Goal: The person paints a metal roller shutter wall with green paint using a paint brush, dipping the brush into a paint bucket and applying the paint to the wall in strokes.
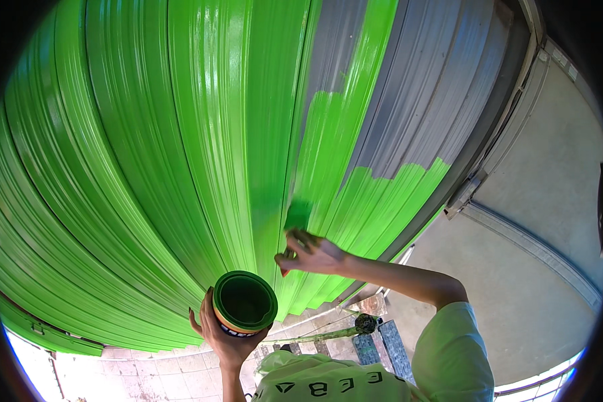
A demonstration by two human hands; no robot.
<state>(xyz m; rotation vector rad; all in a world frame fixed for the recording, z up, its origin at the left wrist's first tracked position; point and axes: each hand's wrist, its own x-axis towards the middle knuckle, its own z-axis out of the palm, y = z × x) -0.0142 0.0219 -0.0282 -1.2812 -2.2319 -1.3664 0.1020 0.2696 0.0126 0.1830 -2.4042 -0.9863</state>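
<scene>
My left hand [222,336] is wrapped round a round paint can [245,301] with a green-coated rim and dark green inside. In my right hand [309,254] is a paintbrush [297,214]. Its bristles, green and somewhat blurred, press against a ribbed metal shutter [208,134]; a bit of red handle shows below my fingers. Bright glossy green paint covers the left and lower parts of the shutter. Bare grey metal [425,87] shows at the upper right, with a narrower grey strip left of a green one.
A dark frame with cables [509,114] edges the shutter on the right, beside a grey wall [549,141]. Below lie a tiled floor [161,372], a green-stained pole with a dark round end [364,323], and grey boards [395,348].
</scene>
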